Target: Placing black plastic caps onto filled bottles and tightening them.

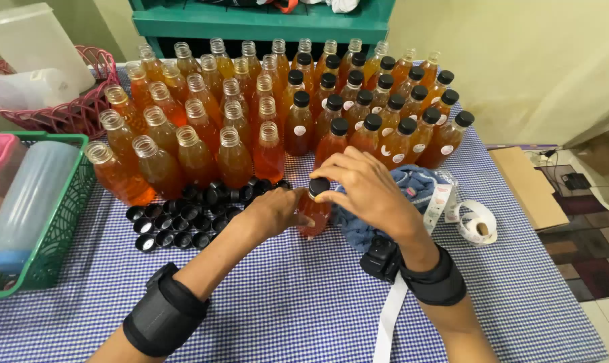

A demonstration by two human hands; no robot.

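Left hand wrapped shut round the body of the small amber bottle, standing upright mid-table on the blue checked cloth; my right hand curls over the top, fingertips pinched closed on its black cap. Tight at the far side: loose black caps just left of my knuckles, uncapped bottles and capped bottles packed behind, blue rag and label roll to the right. Open cloth runs from my wrists to the near edge; green basket sits at the left edge.
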